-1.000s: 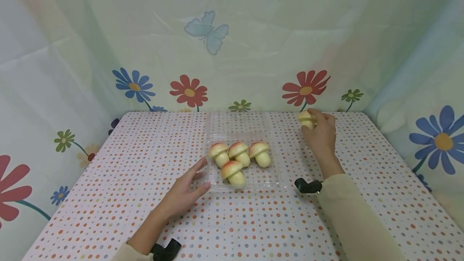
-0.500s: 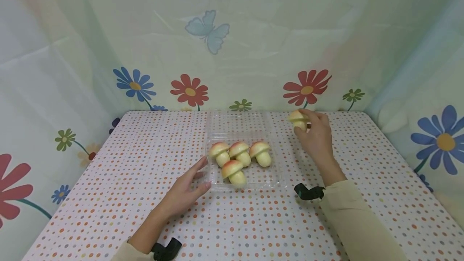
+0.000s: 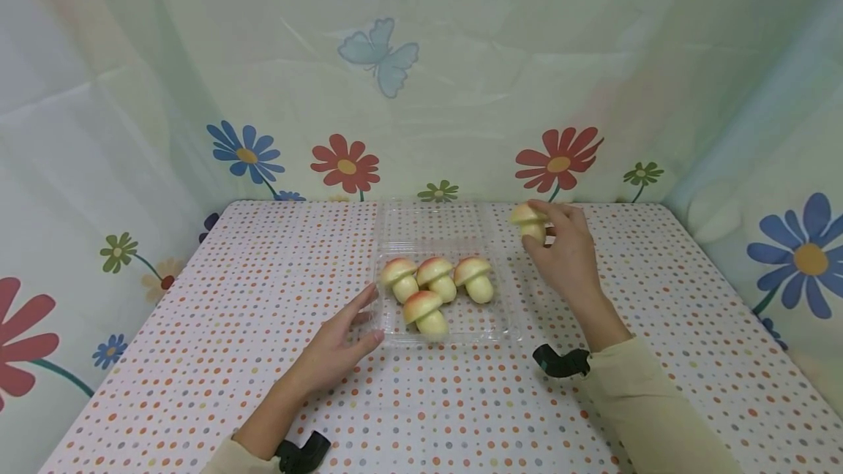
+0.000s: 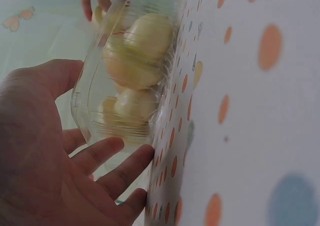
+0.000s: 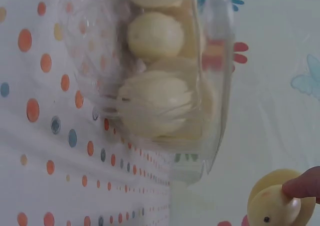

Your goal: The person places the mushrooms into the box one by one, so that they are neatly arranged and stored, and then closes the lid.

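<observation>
overhead, the right hand (image 3: pixel 565 254) pinches a toy mushroom (image 3: pixel 529 221) in its fingertips, lifted above the dotted tablecloth (image 3: pixel 197 328) just right of the clear plastic tray (image 3: pixel 510 331) — four more mushrooms (image 3: pixel 435 287) sit clustered inside it. the left hand (image 3: pixel 337 346) lies flat with fingers straight, its tips touching the tray's near-left corner.

from the left wrist, loose straight fingers (image 4: pixel 107 153) rest against the tray wall (image 4: pixel 82 100), grasping nothing; pale mushrooms (image 4: pixel 142 45) show blurred through the plastic.

from the right wrist, a fingertip (image 5: pixel 302 185) presses on the held mushroom (image 5: pixel 275 201), apart from the tray (image 5: pixel 217 85) and its mushrooms (image 5: pixel 152 35).
</observation>
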